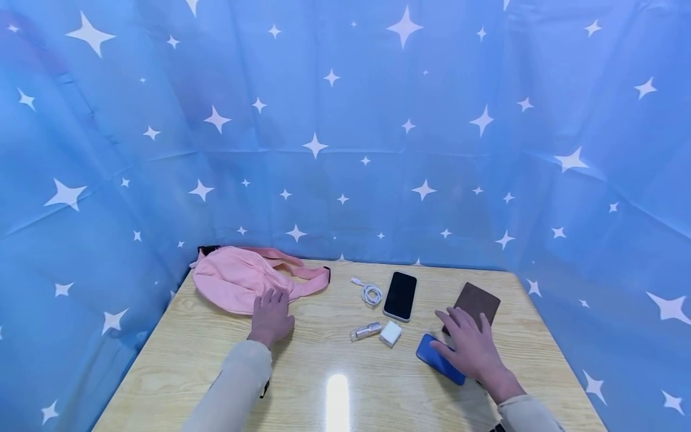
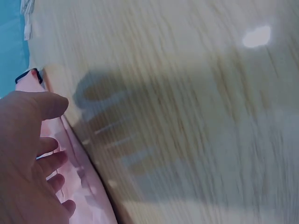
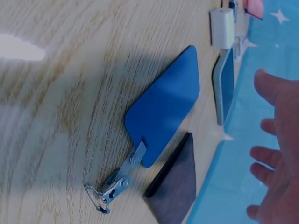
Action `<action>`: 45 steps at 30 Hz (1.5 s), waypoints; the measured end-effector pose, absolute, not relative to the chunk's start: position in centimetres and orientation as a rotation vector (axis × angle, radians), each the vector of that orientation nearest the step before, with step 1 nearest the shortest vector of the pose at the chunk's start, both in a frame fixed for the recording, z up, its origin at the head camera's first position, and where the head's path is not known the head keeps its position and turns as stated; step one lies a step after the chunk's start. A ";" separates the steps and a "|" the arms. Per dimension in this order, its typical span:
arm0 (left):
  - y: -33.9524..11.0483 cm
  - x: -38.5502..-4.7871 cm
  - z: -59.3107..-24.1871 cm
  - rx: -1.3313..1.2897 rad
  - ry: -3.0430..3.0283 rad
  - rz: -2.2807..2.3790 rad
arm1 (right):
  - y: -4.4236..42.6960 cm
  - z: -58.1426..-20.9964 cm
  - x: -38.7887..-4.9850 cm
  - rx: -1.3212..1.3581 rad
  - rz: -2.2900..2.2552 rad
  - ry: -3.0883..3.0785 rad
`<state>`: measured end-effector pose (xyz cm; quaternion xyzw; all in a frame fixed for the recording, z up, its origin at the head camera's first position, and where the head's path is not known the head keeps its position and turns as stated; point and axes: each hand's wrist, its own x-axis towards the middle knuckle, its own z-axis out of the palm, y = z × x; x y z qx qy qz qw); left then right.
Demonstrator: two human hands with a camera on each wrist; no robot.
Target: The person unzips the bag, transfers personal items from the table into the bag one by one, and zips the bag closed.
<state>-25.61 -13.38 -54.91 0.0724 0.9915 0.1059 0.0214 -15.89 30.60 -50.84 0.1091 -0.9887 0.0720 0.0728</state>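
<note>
A pink waist bag [image 1: 227, 279] with a strap and dark buckles lies at the back left of the table. My left hand [image 1: 272, 317] is over its front edge, fingers loosely spread; contact with the cloth cannot be told. In the left wrist view the hand [image 2: 25, 154] casts a shadow on the wood and holds nothing. My right hand [image 1: 472, 348] hovers, fingers spread, above a blue badge holder [image 3: 163, 105] and a dark brown wallet [image 1: 475, 300], partly covering both. A metal clip [image 3: 119, 179] hangs from the badge holder's end.
Mid-table lie a coiled white charging cable [image 1: 371, 294], a black-screened smartphone [image 1: 400, 296], a small silver tube with a clear end [image 1: 366, 331] and a white charger plug [image 1: 390, 333]. A blue star-patterned curtain [image 1: 345, 168] borders the wooden table [image 1: 302, 372] behind and at both sides.
</note>
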 end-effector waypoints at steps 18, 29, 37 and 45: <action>-12.7 -24.8 -56.2 0.279 3.300 0.270 | 29.5 -51.2 -15.8 0.348 0.202 -2.963; -14.0 -22.6 -56.5 0.608 3.335 0.337 | 29.2 -51.1 -15.7 0.352 0.234 -2.956; -15.8 -20.6 -55.5 0.673 3.271 0.232 | 28.7 -51.2 -15.4 0.363 0.260 -2.942; -16.2 -22.0 -53.0 0.077 3.498 0.475 | 28.4 -51.3 -15.5 0.375 0.263 -2.933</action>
